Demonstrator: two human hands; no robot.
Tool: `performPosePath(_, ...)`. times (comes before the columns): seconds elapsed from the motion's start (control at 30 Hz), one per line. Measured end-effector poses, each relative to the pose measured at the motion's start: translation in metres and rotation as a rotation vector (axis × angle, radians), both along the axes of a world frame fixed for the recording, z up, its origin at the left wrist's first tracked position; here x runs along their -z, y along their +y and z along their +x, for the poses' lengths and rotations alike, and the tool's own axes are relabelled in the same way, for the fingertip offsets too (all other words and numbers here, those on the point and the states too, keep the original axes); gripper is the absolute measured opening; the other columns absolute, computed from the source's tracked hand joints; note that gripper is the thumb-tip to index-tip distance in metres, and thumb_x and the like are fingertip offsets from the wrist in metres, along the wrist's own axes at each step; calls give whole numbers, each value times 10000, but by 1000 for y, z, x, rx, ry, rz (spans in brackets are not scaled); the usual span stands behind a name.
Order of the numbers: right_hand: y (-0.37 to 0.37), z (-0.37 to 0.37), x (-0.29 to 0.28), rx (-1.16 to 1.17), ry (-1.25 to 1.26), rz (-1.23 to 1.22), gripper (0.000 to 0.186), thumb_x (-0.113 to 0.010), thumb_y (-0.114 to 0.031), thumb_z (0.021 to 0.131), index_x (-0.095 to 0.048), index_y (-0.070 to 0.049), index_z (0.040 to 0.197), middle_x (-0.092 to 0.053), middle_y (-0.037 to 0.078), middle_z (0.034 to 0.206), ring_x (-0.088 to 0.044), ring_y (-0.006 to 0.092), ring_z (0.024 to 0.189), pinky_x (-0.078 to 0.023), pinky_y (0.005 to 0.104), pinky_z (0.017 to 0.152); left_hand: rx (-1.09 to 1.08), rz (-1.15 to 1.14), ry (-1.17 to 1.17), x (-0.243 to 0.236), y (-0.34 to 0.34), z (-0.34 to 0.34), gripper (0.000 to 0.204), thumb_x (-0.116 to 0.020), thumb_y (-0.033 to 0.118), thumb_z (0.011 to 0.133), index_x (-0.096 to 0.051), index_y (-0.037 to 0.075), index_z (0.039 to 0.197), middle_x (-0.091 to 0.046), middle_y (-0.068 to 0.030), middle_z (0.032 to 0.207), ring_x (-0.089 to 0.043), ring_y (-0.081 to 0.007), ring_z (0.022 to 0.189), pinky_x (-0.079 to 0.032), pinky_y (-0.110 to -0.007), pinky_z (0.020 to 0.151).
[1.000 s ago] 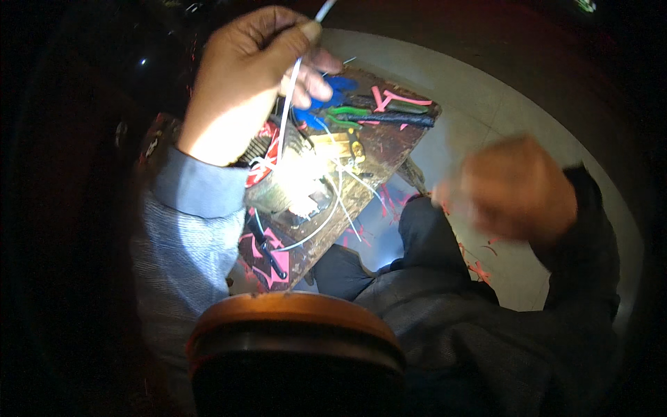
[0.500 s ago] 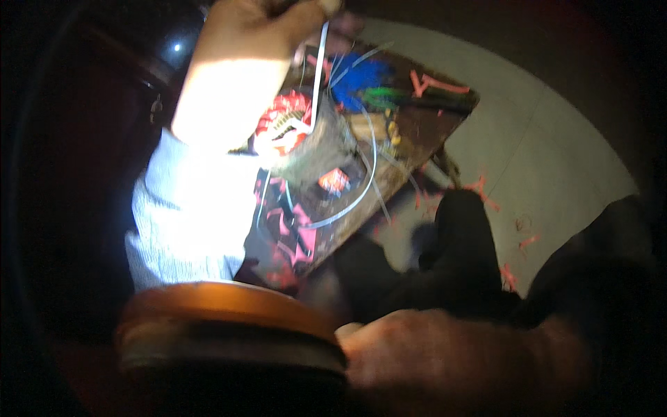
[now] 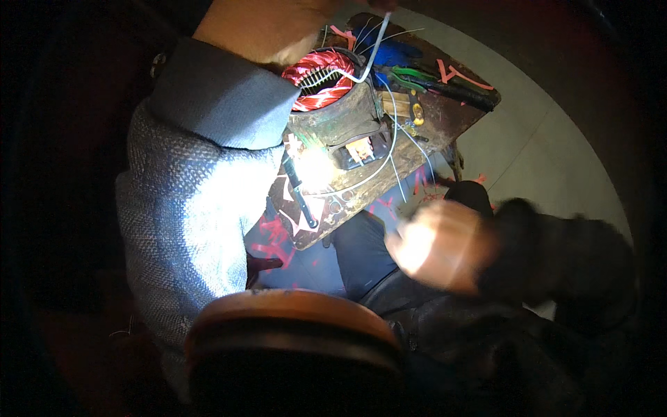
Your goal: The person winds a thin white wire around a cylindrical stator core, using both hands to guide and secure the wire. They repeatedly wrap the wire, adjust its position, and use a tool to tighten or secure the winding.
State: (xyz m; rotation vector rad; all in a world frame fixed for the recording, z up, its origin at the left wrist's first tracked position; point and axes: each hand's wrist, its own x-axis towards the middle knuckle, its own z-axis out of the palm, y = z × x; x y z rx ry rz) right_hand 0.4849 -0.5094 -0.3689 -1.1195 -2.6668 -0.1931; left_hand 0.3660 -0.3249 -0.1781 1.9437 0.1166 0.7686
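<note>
My left hand [image 3: 271, 31], its sleeve grey, reaches over a motor stator [image 3: 326, 121] with red wire windings [image 3: 322, 99]. Its fingers, partly cut off by the top edge, pinch the upper end of a thin white cord [image 3: 375, 52]. That cord bends down into the opening of the stator. My right hand [image 3: 445, 247], in a dark sleeve, is smeared by motion beyond the board's near edge, apart from the stator; its fingers cannot be made out. A terminal block [image 3: 360, 150] shows on the stator's near side.
The stator stands on a worn wooden board [image 3: 445, 115]. On it lie a long dark tool [image 3: 302, 198], green-handled pliers or the like [image 3: 408, 78], a blue bundle [image 3: 396, 52] and pink strips [image 3: 462, 75]. Pink scraps litter the floor [image 3: 535, 153]. An orange-brown rim [image 3: 292, 300] blocks the lower view.
My right hand has moved up from the lower edge toward the board. My left hand sits further up, and the view has shifted, bringing the stator's opening clearer into sight.
</note>
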Motion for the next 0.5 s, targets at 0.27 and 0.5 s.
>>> performPosePath(0.27,102,-56,157,159,118,-327,398,-556,-130,967,-626,-2,1337,-588,338,1367,-742,410,986,-619,444,822,10,56,80,5,5,5,281,-643,192,1054,-657,-41,1210,-735,-117,987,-704,-168,831,-582,-283,737)
performPosePath(0.5,128,-84,210,199,272,-259,309,-541,-203,967,-673,-41,1194,-657,290,1169,-734,378,775,-601,510,671,-18,-63,-19,24,9,35,123,-678,45,986,-658,-3,1097,-755,-139,962,-721,-145,789,-530,-238,650)
